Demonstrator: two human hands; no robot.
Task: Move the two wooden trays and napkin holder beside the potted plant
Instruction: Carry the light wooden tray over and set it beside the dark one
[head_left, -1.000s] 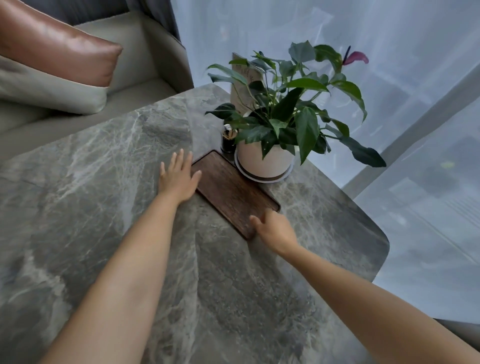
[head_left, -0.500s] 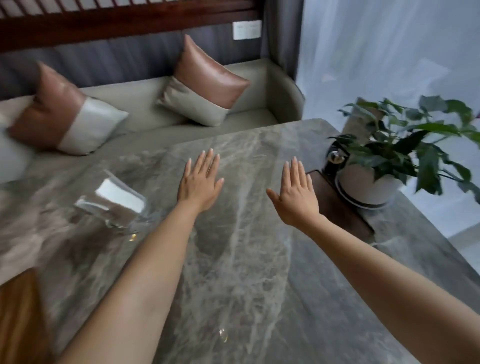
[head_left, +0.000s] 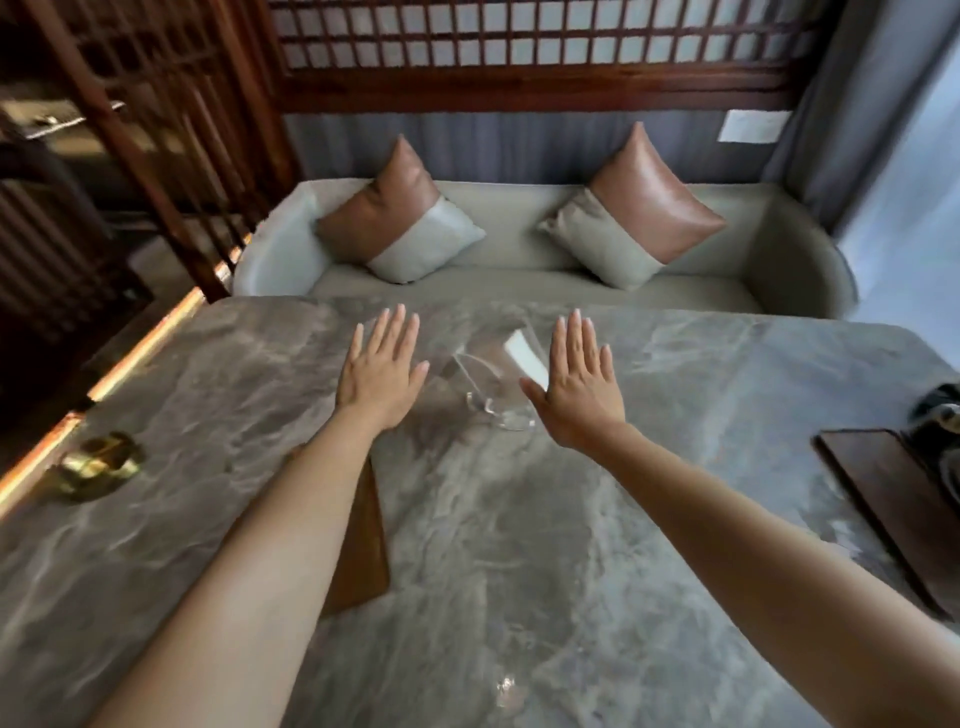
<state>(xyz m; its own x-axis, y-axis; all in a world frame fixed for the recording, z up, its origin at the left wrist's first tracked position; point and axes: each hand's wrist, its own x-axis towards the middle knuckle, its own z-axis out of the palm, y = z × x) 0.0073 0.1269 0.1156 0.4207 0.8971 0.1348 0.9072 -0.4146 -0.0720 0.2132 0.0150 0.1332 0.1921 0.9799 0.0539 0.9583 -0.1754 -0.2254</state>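
left hand (head_left: 382, 371) and right hand (head_left: 579, 387) flat, fingers spread, empty, flanking clear napkin holder (head_left: 493, 374), marble table (head_left: 519, 545), dark wooden tray (head_left: 888, 499) far right

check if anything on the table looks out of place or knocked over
Nothing looks spilled or damaged. The clear napkin holder stands mid-table between the open left hand and right hand. A lighter wooden tray lies partly under the left forearm.

I'm seeing bare marble table (head_left: 675, 519) lying open between my spread hands; only the clear napkin holder (head_left: 493, 374) is standing in the gap ahead.
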